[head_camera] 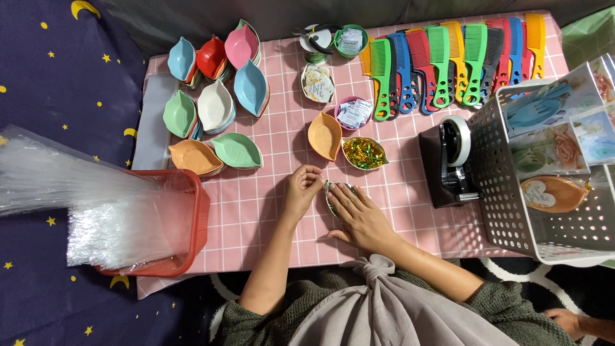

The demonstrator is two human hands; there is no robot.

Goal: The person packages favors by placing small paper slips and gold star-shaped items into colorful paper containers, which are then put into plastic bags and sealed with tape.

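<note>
My left hand [300,192] pinches the top end of a small pale green leaf-shaped dish [329,188] on the pink checked table [256,211]. My right hand [360,216] lies flat over that dish, holds it down and hides most of it. Just beyond the hands are an orange leaf dish [325,134] and a leaf dish of gold and green twist ties [364,153].
Stacks of coloured leaf dishes [214,106] sit at the far left, and a row of coloured combs [448,61] at the far right. A black tape dispenser [451,160] stands beside a white perforated basket [506,192]. A red basket [192,221] holds clear bags. Small bowls of cards [353,113] stand mid-table.
</note>
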